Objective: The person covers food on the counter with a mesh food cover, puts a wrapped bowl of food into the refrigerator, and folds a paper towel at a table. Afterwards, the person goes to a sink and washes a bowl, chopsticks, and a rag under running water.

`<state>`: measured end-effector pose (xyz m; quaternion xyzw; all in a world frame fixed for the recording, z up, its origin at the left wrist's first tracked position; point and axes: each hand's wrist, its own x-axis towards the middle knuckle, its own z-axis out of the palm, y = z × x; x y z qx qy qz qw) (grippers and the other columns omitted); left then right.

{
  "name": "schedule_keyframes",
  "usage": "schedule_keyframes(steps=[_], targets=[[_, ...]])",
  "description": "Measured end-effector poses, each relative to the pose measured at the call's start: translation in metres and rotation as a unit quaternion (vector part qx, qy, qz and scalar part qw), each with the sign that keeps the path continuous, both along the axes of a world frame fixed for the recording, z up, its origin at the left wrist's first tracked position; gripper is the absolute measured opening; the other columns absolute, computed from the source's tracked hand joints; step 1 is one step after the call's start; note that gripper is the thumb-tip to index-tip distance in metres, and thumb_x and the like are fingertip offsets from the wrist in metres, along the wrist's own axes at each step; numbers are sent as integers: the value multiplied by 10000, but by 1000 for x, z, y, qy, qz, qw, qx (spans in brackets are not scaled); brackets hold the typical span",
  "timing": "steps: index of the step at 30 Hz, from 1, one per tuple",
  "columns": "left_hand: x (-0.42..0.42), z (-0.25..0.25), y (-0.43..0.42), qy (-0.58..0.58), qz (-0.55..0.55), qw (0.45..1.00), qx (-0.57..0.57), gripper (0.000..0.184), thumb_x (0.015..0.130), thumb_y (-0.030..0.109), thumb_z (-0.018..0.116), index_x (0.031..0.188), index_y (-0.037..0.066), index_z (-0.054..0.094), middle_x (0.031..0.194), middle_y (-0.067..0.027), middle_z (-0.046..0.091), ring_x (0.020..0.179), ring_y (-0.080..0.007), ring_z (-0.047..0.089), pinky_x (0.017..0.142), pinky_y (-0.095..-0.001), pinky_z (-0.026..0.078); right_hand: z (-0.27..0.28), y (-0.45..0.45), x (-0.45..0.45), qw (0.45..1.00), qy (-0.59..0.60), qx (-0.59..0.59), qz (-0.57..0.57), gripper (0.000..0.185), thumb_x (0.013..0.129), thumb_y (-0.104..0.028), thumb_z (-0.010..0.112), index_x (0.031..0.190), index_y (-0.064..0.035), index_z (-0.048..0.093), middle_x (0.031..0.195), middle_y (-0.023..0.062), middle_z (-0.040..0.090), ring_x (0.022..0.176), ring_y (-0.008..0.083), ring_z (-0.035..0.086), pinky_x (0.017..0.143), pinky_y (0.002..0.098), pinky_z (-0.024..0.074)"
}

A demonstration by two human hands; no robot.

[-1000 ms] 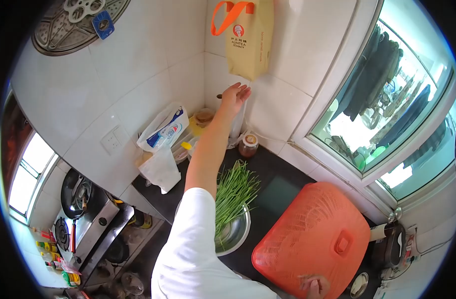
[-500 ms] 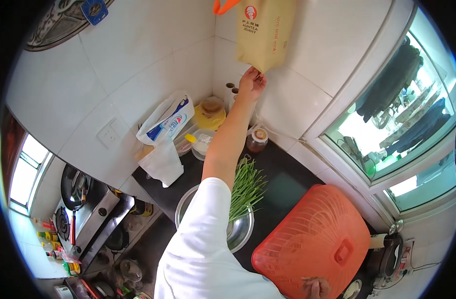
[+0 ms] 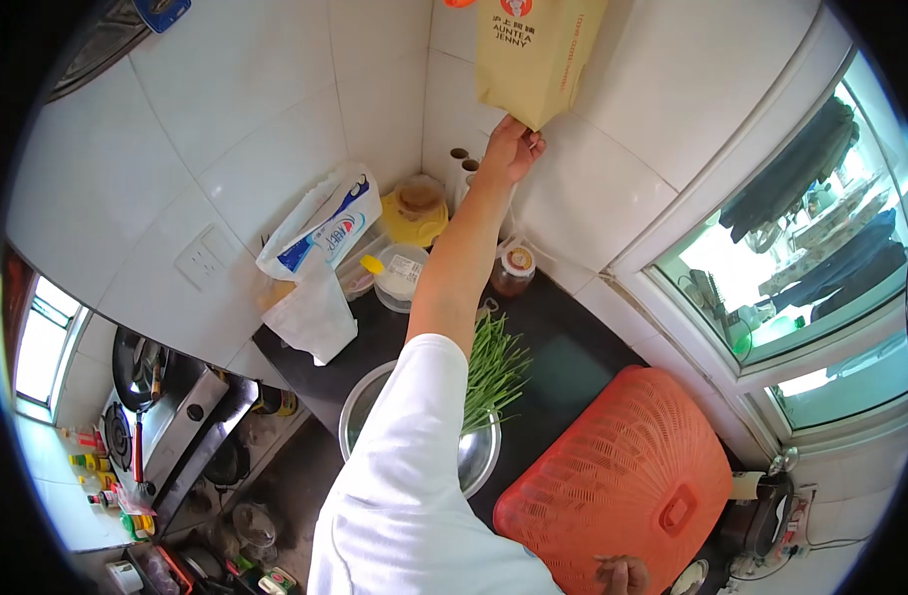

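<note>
Left hand (image 3: 513,151): fingers curled at lower corner of beige bag (image 3: 535,61), far side; grip cannot be determined. Right hand (image 3: 623,575): at near edge of red cover (image 3: 613,466); grip likewise indeterminate

A person's left hand (image 3: 514,151) reaches up to touch the bottom of a tan bag (image 3: 535,69) against the tiled wall, while the right hand (image 3: 623,575) is at the red cover (image 3: 623,476) along the bench's (image 3: 565,342) right side. Greens (image 3: 494,372) spill over a metal bowl (image 3: 484,458) near the left edge.
</note>
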<state>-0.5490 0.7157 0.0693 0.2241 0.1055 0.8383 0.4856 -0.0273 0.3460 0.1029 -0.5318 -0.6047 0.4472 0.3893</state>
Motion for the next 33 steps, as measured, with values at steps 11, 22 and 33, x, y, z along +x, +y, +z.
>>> schedule_keyframes(steps=[11, 22, 33], targets=[[1, -4, 5, 34, 3, 998, 53, 102, 841, 85, 545, 939, 106, 565, 870, -28, 579, 741, -131, 519, 700, -327, 461, 13, 3, -12, 995, -28, -71, -70, 205, 868, -120, 500, 712, -1, 560, 643, 51, 544, 576, 118, 475, 541, 261, 399], [-5, -6, 25, 12, -20, 1000, 13, 127, 833, 182, 556, 921, 90, 553, 803, -14, 560, 675, -122, 500, 641, -308, 465, 20, 10, -18, 991, -6, -99, -88, 198, 864, -111, 503, 708, -2, 557, 641, 44, 539, 578, 116, 479, 534, 257, 400], [-11, -3, 34, -41, -33, 998, 43, 32, 854, 84, 501, 846, 95, 529, 678, -3, 538, 522, -110, 455, 491, -269, 426, 8, 10, -1, 997, -34, -55, -52, 209, 876, -89, 481, 699, 4, 539, 615, 50, 518, 550, 117, 465, 521, 264, 404]])
